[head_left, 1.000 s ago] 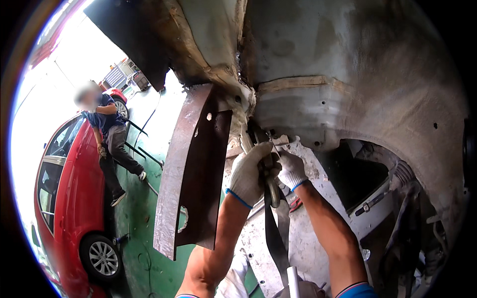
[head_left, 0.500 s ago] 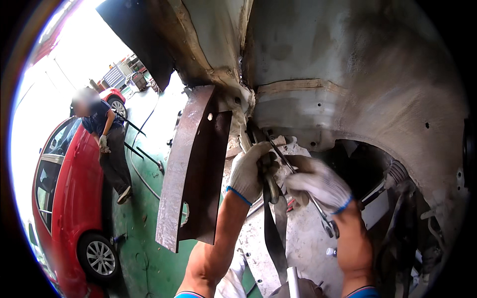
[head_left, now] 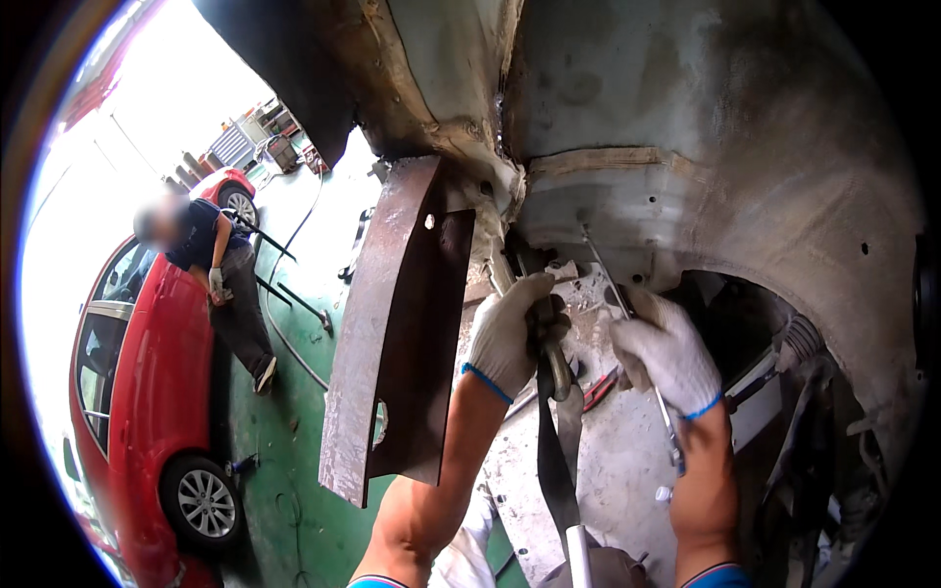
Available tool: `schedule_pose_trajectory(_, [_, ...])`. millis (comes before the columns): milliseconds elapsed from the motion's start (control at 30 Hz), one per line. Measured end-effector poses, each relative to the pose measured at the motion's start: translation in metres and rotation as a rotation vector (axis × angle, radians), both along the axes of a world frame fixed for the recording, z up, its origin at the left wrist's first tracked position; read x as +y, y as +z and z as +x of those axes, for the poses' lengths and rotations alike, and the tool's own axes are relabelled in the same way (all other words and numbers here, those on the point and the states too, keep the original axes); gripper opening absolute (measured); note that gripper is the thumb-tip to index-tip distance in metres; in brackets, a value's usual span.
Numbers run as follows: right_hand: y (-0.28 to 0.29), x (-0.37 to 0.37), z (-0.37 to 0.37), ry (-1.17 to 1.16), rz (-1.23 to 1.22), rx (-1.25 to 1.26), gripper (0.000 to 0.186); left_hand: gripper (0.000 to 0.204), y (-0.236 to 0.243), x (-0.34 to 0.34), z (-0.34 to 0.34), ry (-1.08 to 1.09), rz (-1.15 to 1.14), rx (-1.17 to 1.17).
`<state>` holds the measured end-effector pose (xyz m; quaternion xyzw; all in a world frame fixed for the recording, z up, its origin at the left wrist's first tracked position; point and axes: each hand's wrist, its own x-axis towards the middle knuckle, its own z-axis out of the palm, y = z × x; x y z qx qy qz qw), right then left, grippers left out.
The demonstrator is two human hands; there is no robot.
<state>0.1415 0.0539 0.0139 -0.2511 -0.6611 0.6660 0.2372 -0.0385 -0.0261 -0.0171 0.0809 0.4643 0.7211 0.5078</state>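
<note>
My left hand [head_left: 507, 328], in a white knit glove, is closed around a metal clamp-like piece [head_left: 560, 377] beneath the wheel-arch metal. Its rounded end shows below my fingers, while its upper part is partly hidden. A dark strap [head_left: 555, 480] hangs below it. To the right, my gloved right hand [head_left: 671, 343] grips a long, slim wrench [head_left: 602, 260] around its middle. One end points up and away, clear of the clamp-like piece; the other slants down past my wrist. Left of my hands stands a rusty, channel-shaped metal beam [head_left: 377, 333].
Red-handled pliers [head_left: 600, 390] lie on a pale, dirty metal panel [head_left: 618, 490] below my hands. A grey wheel-arch panel [head_left: 774, 167] curves overhead. Black stands [head_left: 294, 299] and hoses are on the green floor. Another person [head_left: 216, 265] leans by a red car [head_left: 157, 382].
My right hand has moved right, away from my left, taking the wrench with it. The wrench's upper end has come away from the clamp-like piece. My left hand keeps its hold.
</note>
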Motion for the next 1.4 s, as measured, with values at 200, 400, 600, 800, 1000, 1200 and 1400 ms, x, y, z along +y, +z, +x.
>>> schedule_pose_trajectory(200, [-0.153, 0.03, -0.037, -0.386, 0.552, -0.1, 0.036, 0.017, 0.004, 0.009, 0.005, -0.019, 0.005, 0.004])
schedule_pose_trajectory(400, [-0.152, 0.024, -0.088, -0.295, 0.703, -0.209, 0.029, 0.016, -0.002, 0.0, -0.004, 0.011, -0.017, 0.007])
schedule_pose_trajectory(600, [-0.195, 0.059, -0.117, -0.212, 0.855, -0.232, 0.022, 0.015, 0.005, 0.006, 0.002, -0.027, -0.021, -0.006])
schedule_pose_trajectory(800, [-0.162, 0.068, -0.099, -0.054, 0.996, -0.385, 0.026, 0.015, 0.003, 0.012, 0.004, -0.022, -0.029, 0.022])
schedule_pose_trajectory(1000, [0.006, -0.012, -0.004, 0.331, -0.019, -0.275, 0.023, 0.012, 0.008, -0.006, 0.002, 0.027, -0.016, 0.021])
schedule_pose_trajectory(1200, [-0.001, 0.001, -0.005, 0.187, -0.151, -0.184, 0.021, 0.016, 0.003, 0.007, 0.005, -0.013, 0.033, 0.045])
schedule_pose_trajectory(1400, [-0.002, -0.005, 0.006, -0.133, -0.166, 0.02, 0.026, 0.017, 0.003, 0.0, 0.0, 0.025, -0.032, 0.06])
